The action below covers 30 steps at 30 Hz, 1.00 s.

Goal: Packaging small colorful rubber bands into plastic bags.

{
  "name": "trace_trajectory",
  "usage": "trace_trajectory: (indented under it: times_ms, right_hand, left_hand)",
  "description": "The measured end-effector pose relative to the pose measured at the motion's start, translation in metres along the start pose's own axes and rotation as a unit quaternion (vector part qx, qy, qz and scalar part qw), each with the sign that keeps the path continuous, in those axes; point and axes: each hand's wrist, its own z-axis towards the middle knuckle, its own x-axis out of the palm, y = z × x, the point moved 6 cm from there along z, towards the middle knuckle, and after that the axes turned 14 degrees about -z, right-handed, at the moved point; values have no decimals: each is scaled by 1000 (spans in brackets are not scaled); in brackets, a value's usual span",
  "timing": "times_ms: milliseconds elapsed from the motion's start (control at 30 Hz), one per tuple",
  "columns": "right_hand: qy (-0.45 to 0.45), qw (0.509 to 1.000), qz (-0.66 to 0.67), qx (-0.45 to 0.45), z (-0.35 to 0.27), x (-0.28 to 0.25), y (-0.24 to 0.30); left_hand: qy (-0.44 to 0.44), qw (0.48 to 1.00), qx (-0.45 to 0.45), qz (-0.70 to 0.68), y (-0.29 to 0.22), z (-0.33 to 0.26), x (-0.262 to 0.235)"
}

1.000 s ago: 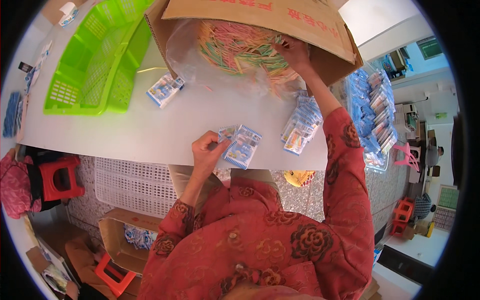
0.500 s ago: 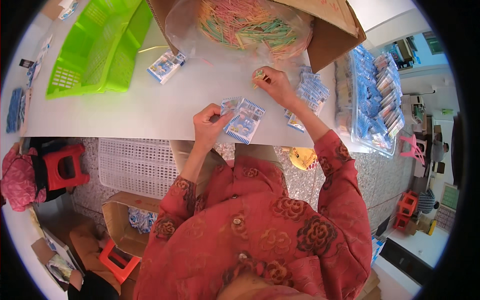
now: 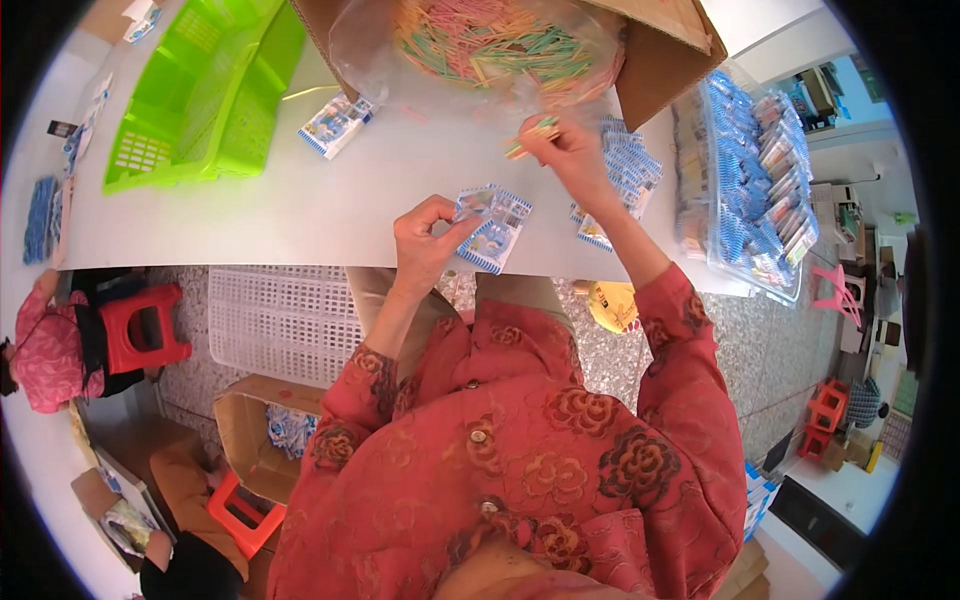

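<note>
My left hand is closed, thumb and finger pinching the edge of a small blue-and-white printed packet at the table's near edge. The packet's upper left part looks partly see-through; I cannot make out whether its mouth is open. Up and to the right, my right hand grips a small bunch of thin pastel sticks, yellow, green and pink, slightly blurred. Beyond it, a clear plastic bag holds a heap of such coloured sticks, inside a cardboard box lying open toward me.
Blue-and-white packets lie piled beside my right wrist. A clear bin full of packets stands farther right. On the left are a green basket and a packet group. Below the table stand a white crate and a carton.
My right hand has moved up and a little right, and more of the sticks shows. My left hand has shifted slightly right with the packet.
</note>
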Motion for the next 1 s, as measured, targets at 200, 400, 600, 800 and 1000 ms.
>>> trace_trajectory:
  times_ms: [200,400,600,800,1000]
  right_hand:
    - [83,968,232,43,-25,-3,81]
    - [145,970,177,85,-32,4,72]
    - [149,981,106,63,-30,3,75]
    - [125,992,-7,13,-34,4,88]
    - [104,991,-82,-31,-36,5,96]
  left_hand:
    - [14,1000,21,17,-8,2,7]
    - [29,997,47,50,-16,1,14]
    - [38,994,47,90,-23,-1,15]
    - [50,986,91,131,-32,-2,21]
    - [56,980,125,147,-35,-1,24]
